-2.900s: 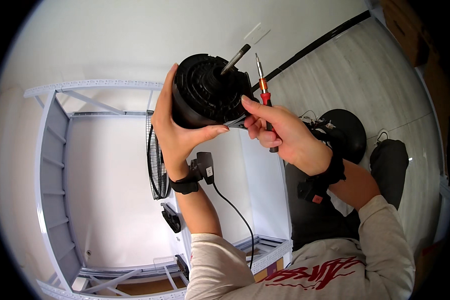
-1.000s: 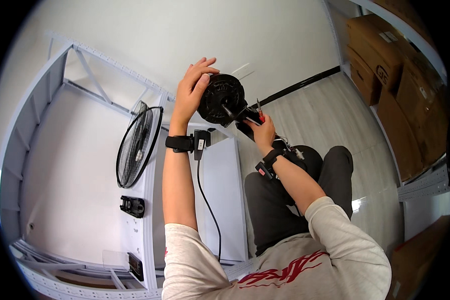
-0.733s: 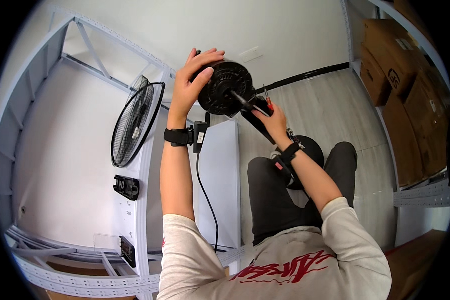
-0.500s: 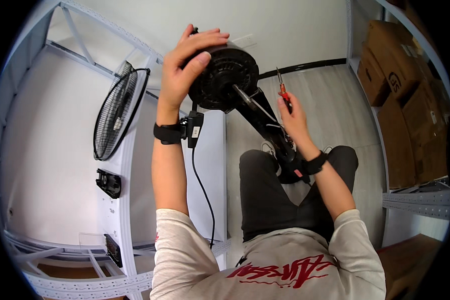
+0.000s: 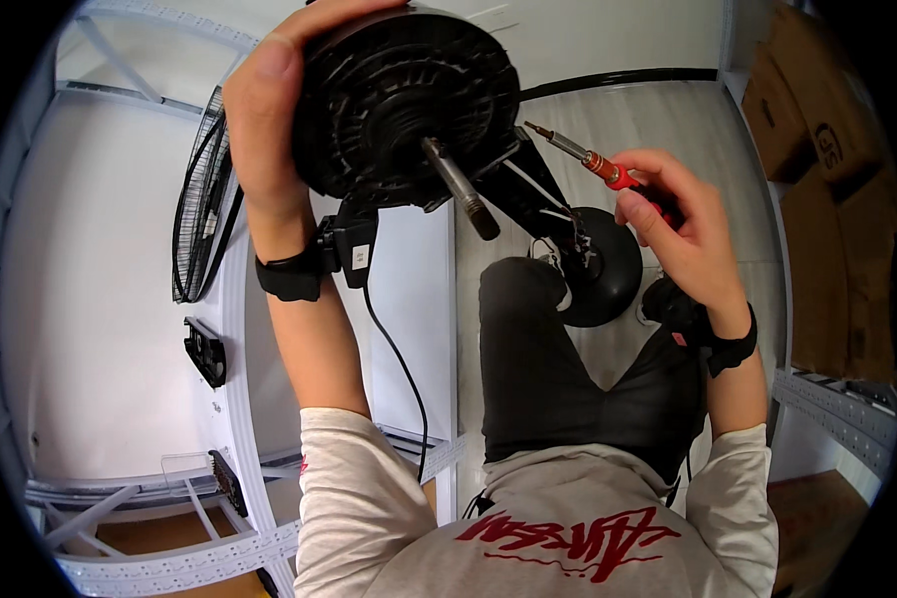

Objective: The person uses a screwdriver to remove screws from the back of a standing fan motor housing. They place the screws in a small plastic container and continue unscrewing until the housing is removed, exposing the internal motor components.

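The black motor head of a pedestal fan (image 5: 389,120) tilts toward me, its bare metal shaft (image 5: 460,189) sticking out. My left hand (image 5: 274,110) grips the motor's left side and top, thumb at the edge; the other fingers are partly cut off by the picture's edge. In my right hand (image 5: 688,224) is a screwdriver (image 5: 593,164) with a red and black handle. Its tip points up and left at the motor but stays apart from it. Below, the stand runs down to a round black base (image 5: 616,284) on the floor between my feet.
On the white shelf at left stand a black wire fan grille (image 5: 201,199), a black plastic part (image 5: 205,351) and another dark piece (image 5: 227,483). Cardboard boxes (image 5: 827,259) fill a rack at right. A black cable (image 5: 399,349) hangs from my left wrist's device.
The motor head appears larger and nearer, tilted further toward me, with my left hand on it. My right hand has moved right, and the screwdriver has swung from pointing up to pointing left.
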Demonstrator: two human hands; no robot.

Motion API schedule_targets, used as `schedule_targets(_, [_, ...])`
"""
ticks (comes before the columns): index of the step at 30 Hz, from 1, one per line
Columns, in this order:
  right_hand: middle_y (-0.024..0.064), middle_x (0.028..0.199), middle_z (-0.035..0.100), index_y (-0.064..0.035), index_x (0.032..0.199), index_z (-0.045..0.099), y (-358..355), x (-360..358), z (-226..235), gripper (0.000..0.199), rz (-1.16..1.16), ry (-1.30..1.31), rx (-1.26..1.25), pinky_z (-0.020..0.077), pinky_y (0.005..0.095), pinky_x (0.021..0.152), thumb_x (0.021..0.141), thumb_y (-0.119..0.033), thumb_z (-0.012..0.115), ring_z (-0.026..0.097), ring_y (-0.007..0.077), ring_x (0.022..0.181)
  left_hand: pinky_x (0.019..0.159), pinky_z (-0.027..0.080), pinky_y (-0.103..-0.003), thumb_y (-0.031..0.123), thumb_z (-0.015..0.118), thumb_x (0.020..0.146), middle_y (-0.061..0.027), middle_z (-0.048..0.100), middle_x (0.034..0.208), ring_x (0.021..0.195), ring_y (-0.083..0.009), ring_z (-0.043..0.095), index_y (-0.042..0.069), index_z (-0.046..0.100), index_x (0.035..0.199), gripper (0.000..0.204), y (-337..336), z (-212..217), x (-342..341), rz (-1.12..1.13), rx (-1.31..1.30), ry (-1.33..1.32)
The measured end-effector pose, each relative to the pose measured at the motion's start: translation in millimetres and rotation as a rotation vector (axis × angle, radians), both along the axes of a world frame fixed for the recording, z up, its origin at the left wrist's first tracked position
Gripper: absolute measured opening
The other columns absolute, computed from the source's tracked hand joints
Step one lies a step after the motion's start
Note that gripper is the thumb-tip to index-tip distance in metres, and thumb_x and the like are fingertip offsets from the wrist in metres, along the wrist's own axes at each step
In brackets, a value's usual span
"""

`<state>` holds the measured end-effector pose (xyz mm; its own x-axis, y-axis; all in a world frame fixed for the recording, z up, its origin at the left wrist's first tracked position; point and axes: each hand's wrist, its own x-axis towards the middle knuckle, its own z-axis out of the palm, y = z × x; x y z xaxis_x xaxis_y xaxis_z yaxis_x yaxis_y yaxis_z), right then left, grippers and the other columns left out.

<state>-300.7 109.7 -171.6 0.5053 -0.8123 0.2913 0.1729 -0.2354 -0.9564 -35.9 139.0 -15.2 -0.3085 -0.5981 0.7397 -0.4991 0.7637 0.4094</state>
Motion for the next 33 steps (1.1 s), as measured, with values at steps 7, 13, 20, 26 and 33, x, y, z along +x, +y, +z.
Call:
schedule_targets(7, [-0.0023, 0.084, 0.063, -0.0023, 0.118, 0.067, -8.5, 54.5, 17.2, 0.032, 0.006, -0.294, 0.065, 0.0387, 0.0189, 0.057, 0.090, -0.017, 0.073, 0.050, 0.0019, 0.065, 0.113, 0.033, -0.048, 0.051, 0.031, 0.101, -0.0255, 0.063, 0.126, 0.128, -0.0394, 0.051, -0.008, 0.067, 0.116, 0.071, 8.7, 9.1, -7.7, 0.208, -0.133, -0.143])
schedule_targets(13, [-0.0038, 0.084, 0.060, -0.0029, 0.120, 0.067, -16.0, 71.5, 50.2, 0.036, 0.094, -0.371, 0.199, 0.0295, 0.0196, 0.046, 0.097, -0.031, 0.066, 0.039, 0.0013, 0.053, 0.100, 0.043, -0.035, 0.027, 0.041, 0.104, -0.0154, 0.067, 0.116, 0.108, -0.0211, 0.060, -0.005, 0.065, 0.112, 0.041, 21.3, -21.5, -0.9, 0.402, -0.350, 0.226])
schedule_targets(20, [-0.0081, 0.076, 0.053, -0.0064, 0.108, 0.065, -14.5, 67.4, 55.0, 0.030, 0.165, -0.377, 0.218, 0.0248, 0.0195, 0.047, 0.091, -0.029, 0.073, 0.038, 0.0006, 0.055, 0.088, 0.044, -0.026, 0.010, 0.064, 0.096, -0.0051, 0.057, 0.101, 0.096, -0.0114, 0.054, 0.000, 0.051, 0.112, 0.022, 73.0, -76.8, -30.1, 0.537, -0.044, 0.627])
schedule_targets(26, [-0.0081, 0.077, 0.048, -0.0086, 0.099, 0.059, -11.5, 69.6, 56.5, 0.034, 0.088, -0.316, 0.117, 0.0295, 0.0201, 0.055, 0.082, -0.026, 0.082, 0.040, 0.0015, 0.064, 0.078, 0.048, -0.023, 0.002, 0.072, 0.089, -0.0028, 0.045, 0.098, 0.088, -0.0095, 0.049, 0.004, 0.045, 0.105, 0.032, 82.6, -71.1, -38.3, 0.460, 0.158, 0.714])
schedule_targets(33, [-0.0075, 0.081, 0.048, -0.0095, 0.094, 0.058, -4.3, 66.3, 57.7, 0.033, 0.062, -0.219, 0.004, 0.0347, 0.0216, 0.064, 0.081, -0.026, 0.083, 0.042, 0.0036, 0.073, 0.074, 0.048, -0.021, 0.004, 0.072, 0.090, -0.0033, 0.045, 0.097, 0.083, -0.0085, 0.047, 0.002, 0.047, 0.099, 0.027, 99.8, -64.6, -39.8, 0.430, 0.174, 0.647])
